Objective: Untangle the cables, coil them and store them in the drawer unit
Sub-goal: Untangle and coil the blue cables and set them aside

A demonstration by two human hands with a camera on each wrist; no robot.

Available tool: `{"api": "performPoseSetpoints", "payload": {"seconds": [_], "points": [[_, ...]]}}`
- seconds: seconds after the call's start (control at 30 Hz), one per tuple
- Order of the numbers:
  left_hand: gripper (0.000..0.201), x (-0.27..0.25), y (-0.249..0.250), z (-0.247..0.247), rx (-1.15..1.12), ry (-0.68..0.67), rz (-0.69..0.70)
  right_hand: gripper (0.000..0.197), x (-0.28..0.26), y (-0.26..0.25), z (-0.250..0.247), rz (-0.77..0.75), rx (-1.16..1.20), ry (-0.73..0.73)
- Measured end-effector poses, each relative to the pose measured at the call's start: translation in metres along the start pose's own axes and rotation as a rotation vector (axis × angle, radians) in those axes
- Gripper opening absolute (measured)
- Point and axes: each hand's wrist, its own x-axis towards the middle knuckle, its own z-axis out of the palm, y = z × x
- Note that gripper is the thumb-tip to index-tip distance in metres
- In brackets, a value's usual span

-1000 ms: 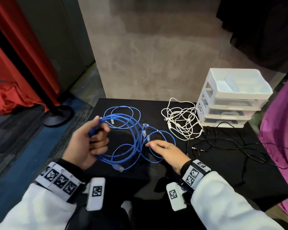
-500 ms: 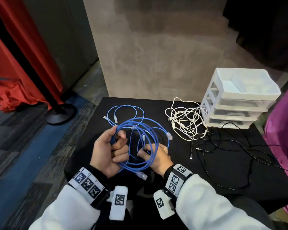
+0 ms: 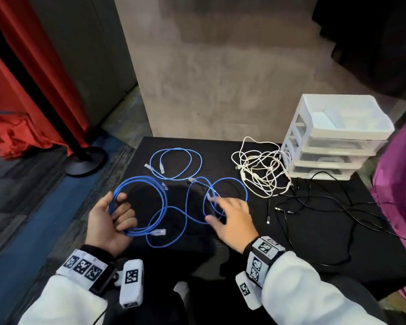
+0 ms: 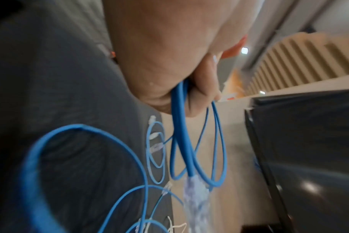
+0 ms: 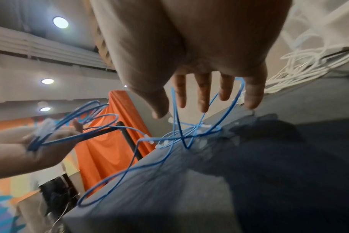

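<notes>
You wear white sleeves (image 3: 314,299) on both arms. Each wrist carries a black band (image 3: 87,269) faced with white tiles printed in black square codes (three in a row on your left), and a small white camera block (image 3: 131,286) with its own code hangs beneath each.

A black table (image 3: 291,266) stands against a grey concrete wall (image 3: 220,66), blue-grey carpet (image 3: 21,219) alongside, red drape (image 3: 21,66) left.

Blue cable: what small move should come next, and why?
Probably the right hand, open over the loose blue loops on the table, should gather one and feed it to the coil held by the left hand, since these loops remain uncoiled.
</notes>
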Motion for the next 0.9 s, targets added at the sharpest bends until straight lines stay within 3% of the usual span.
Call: {"api": "performPoseSetpoints", "payload": {"seconds": [0.1, 0.2, 0.3, 0.37, 0.53, 0.7, 0.77, 0.83, 0.9], "points": [[0.024, 0.001, -0.014, -0.018, -0.098, 0.068, -0.021, 0.079, -0.001, -0.031, 0.017, 0.023, -0.103, -0.191], [0.031, -0.001, -0.025, -0.024, -0.098, 0.167, -0.070, 0.074, 0.000, -0.042, 0.038, 0.072, -0.156, -0.329], [0.037, -0.005, -0.028, -0.027, -0.104, 0.201, -0.087, 0.030, -0.001, -0.038, 0.049, 0.090, -0.229, -0.169], [0.038, -0.006, -0.022, -0.027, -0.115, 0.180, -0.069, 0.019, 0.005, -0.027, 0.044, 0.091, -0.232, -0.105], [0.038, -0.005, -0.010, -0.020, -0.072, 0.120, -0.047, 0.016, 0.030, -0.003, -0.026, 0.119, 0.139, -0.028], [0.040, -0.003, -0.023, -0.001, -0.032, 0.052, -0.077, 0.020, 0.051, 0.004, -0.141, -0.003, 0.083, 0.143], [0.041, -0.002, -0.033, 0.008, -0.015, 0.028, -0.097, 0.013, 0.048, 0.015, -0.168, -0.037, -0.007, 0.183], [0.040, -0.001, -0.046, 0.017, 0.005, 0.009, -0.126, 0.008, 0.043, 0.041, -0.179, 0.001, -0.102, 0.098], [0.040, -0.002, -0.059, 0.028, 0.019, -0.010, -0.157, 0.034, 0.037, 0.069, -0.179, 0.086, -0.222, -0.067]]}}
